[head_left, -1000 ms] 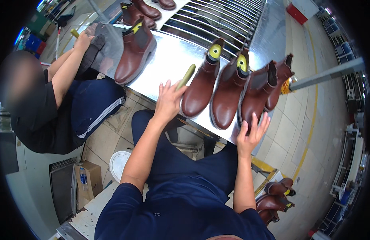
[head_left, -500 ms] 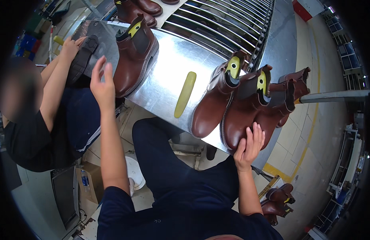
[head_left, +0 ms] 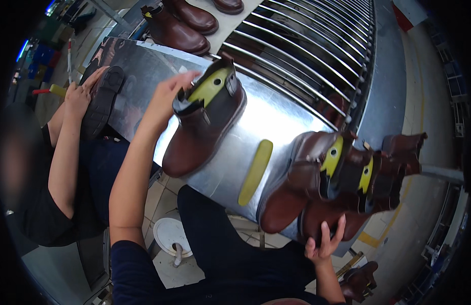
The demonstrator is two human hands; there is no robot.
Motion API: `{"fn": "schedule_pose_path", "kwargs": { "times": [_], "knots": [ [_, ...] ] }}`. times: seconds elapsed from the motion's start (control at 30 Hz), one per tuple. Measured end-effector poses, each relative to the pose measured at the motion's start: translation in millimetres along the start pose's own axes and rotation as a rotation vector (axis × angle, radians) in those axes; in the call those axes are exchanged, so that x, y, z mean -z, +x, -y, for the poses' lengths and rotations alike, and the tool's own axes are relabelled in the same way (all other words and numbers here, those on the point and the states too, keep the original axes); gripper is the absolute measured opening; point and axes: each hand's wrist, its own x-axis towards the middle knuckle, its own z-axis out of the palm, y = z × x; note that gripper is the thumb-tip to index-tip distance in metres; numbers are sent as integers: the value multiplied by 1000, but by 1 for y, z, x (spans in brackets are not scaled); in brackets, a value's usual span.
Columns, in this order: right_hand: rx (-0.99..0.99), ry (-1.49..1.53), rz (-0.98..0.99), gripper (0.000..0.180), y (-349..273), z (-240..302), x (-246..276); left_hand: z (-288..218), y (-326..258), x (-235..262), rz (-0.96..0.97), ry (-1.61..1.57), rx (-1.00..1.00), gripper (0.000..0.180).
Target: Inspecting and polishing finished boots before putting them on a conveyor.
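Note:
A brown ankle boot (head_left: 200, 147) with a yellow-green pull tab or lining stands on the metal table, left of centre. My left hand (head_left: 167, 99) is at its collar; the fingertips are blurred and partly hidden, so their grip does not show. On the right, several similar boots stand close together, among them a front boot (head_left: 284, 206). My right hand (head_left: 324, 246) has its fingers spread against the lower front of a second boot (head_left: 317, 218) beside it. Between the left boot and this group lies a flat yellow-green bar (head_left: 256, 173).
Behind the metal table (head_left: 230, 178) runs a roller conveyor (head_left: 301, 56). More brown boots (head_left: 179, 33) stand at the far left. A co-worker's hands (head_left: 80, 96) are at a dark boot (head_left: 106, 99). A white lidded bucket (head_left: 169, 234) is below the table; further boots (head_left: 357, 282) sit lower right.
My left hand has moved from beside the left boot to its collar. The whole view has shifted, so the table and boots appear lower. My right hand stays by the boots, its fingers more spread.

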Motion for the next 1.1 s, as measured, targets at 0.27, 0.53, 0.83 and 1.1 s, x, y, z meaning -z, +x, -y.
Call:
{"fn": "schedule_pose_path", "kwargs": {
  "times": [0.27, 0.53, 0.83, 1.1],
  "knots": [
    [-17, -87, 74, 62, -37, -11, -1, 69, 238, 58, -852, 324, -29, 119],
    [-41, 38, 137, 62, -47, -15, 7, 45, 277, 78, -1252, -218, -79, 36],
    [-55, 63, 90, 58, -31, -11, -1, 7, 165, 189, -919, -825, -527, 30],
    [-18, -49, 86, 59, -30, -10, 4, -35, 11, 87, -454, -148, -244, 59]
  ]
}}
